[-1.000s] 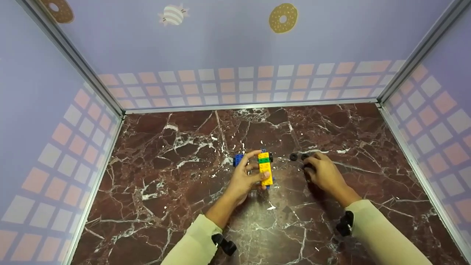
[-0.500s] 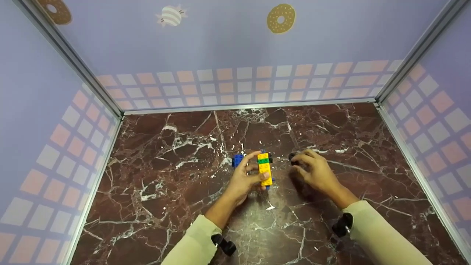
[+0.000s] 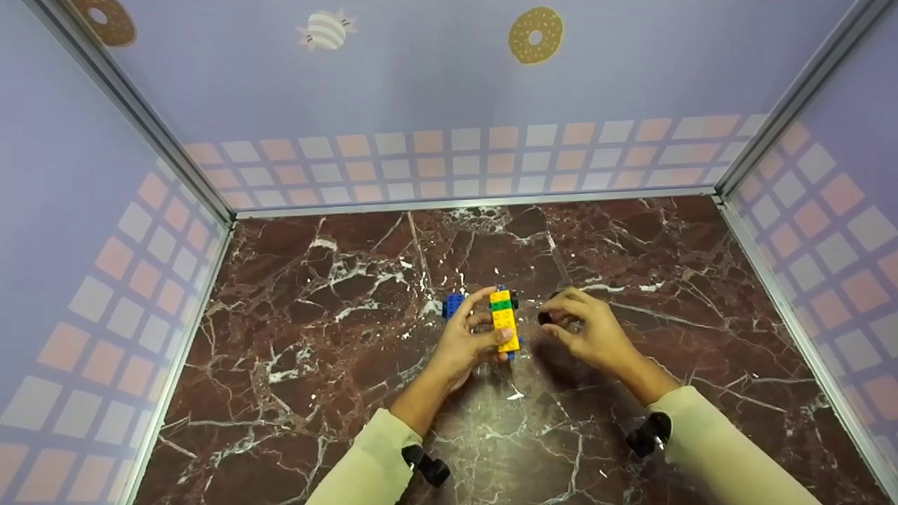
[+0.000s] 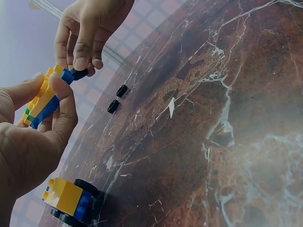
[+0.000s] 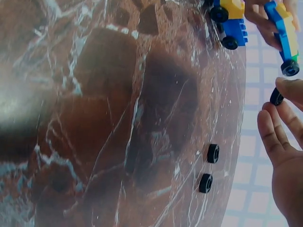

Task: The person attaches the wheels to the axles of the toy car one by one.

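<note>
Two pale sleeves (image 3: pixel 365 463) enter from the near edge of the worktop (image 3: pixel 316 393), a dark red-brown marble-patterned surface with white veins and a glossy sheen.

The left hand (image 3: pixel 463 340) grips a brick car (image 3: pixel 505 321), built of yellow, green and blue bricks, with thumb and fingers curled round it. The car is held off the worktop near its centre; one black wheel shows at its far end in the right wrist view.

The right hand (image 3: pixel 586 330) pinches a small black wheel (image 3: pixel 544 318) between thumb and fingertips, just beside the right side of the brick car. In the left wrist view the wheel (image 4: pixel 79 74) lies against the blue end of the car (image 4: pixel 43 98).

A second brick vehicle (image 4: pixel 71 201), yellow and blue with black wheels, stands on the worktop just left of the left hand; the head view shows only its blue part (image 3: pixel 453 304).

Two loose black wheels (image 5: pixel 209 168) lie side by side on the worktop beyond the right hand, apart from each other.

Farther out, aluminium rails (image 3: pixel 477 203) border the worktop on three sides. The walls (image 3: pixel 421 84) are lilac with a band of pink and white squares low down; the back wall carries a doughnut print (image 3: pixel 536 35) and a striped sweet print (image 3: pixel 326 29).
</note>
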`<act>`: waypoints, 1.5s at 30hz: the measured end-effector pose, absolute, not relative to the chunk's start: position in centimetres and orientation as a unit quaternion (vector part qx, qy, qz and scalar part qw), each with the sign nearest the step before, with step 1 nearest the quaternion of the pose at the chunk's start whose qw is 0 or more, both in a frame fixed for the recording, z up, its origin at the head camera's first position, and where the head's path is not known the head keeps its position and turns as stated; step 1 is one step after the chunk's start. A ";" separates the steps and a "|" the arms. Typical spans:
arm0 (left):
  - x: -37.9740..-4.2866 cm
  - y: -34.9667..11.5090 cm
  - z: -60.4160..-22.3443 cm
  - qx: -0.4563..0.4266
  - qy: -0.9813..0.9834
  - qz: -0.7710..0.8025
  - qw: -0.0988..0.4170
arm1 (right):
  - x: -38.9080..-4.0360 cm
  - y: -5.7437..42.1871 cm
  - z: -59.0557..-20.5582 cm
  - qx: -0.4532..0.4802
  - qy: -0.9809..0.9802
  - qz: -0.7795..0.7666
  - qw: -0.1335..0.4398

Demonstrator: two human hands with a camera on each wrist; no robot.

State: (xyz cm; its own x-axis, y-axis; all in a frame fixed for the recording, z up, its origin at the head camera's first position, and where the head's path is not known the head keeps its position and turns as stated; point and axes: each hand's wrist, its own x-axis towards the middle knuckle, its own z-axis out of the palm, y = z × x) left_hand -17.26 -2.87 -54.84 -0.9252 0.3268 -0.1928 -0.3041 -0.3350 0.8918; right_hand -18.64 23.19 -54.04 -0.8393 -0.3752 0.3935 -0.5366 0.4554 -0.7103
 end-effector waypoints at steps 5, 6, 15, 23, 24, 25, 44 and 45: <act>-17.3 -3.0 -54.9 0.010 0.538 0.818 0.200 | -18.3 22.8 -53.8 0.280 -0.843 0.456 0.061; -17.2 -3.0 -54.9 0.010 0.538 0.819 0.201 | -18.2 22.7 -53.8 0.282 -0.842 0.457 0.058; -17.3 -3.0 -54.9 0.017 0.542 0.818 0.189 | -17.9 22.1 -53.6 0.294 -0.824 0.483 0.028; -17.3 -3.0 -55.0 0.018 0.549 0.815 0.182 | -17.6 21.9 -53.5 0.284 -0.813 0.507 -0.018; -17.3 -3.0 -55.0 0.019 0.550 0.815 0.181 | -17.6 21.9 -53.6 0.285 -0.810 0.511 -0.021; -17.3 -3.0 -55.0 0.019 0.550 0.815 0.181 | -17.6 21.8 -53.6 0.286 -0.808 0.514 -0.024; -17.0 -2.5 -55.2 0.019 0.543 0.823 0.164 | -17.3 21.3 -53.2 0.273 -0.808 0.520 -0.051; -17.0 -2.5 -55.3 0.017 0.543 0.824 0.163 | -17.3 21.3 -53.1 0.272 -0.809 0.518 -0.050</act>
